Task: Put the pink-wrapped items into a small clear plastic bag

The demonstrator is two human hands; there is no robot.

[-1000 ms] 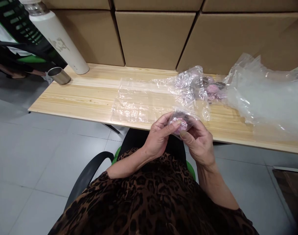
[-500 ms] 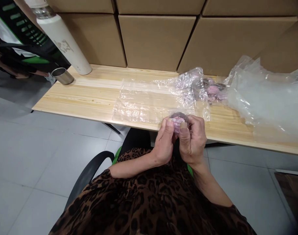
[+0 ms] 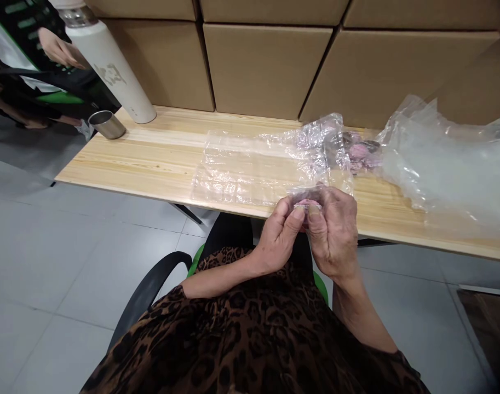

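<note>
Both our hands meet on one small pink round item (image 3: 308,204) in a clear plastic sleeve, held just off the near edge of the wooden worktop (image 3: 151,158), about the middle of its length. Our left hand (image 3: 279,235) pinches it from the left with thumb and forefinger closed on it; our right hand (image 3: 334,230) grips it from the right, fingers curled narrow around the wrapping. Only a sliver of pink shows between the fingertips, so we cannot read any print on it.

Just beyond the hands, a flat sheet of clear plastic bags (image 3: 250,172) lies on the worktop, reaching from the near edge toward the back. At its right end sits a crumpled clear bag (image 3: 321,139), and touching that, a few more pink round items (image 3: 360,152) near the back edge. Further right, a large bundle of clear plastic film (image 3: 447,164) covers the right end of the worktop.

At the far left corner stand a white insulated bottle (image 3: 110,68) and, beside it, a small steel cup (image 3: 105,123). Cardboard boxes (image 3: 266,68) line the back edge. Another person's hand (image 3: 61,50) shows behind the bottle at the upper left. Below us are a leopard-print sleeve (image 3: 233,328) and the black armrest of a chair (image 3: 147,293).
</note>
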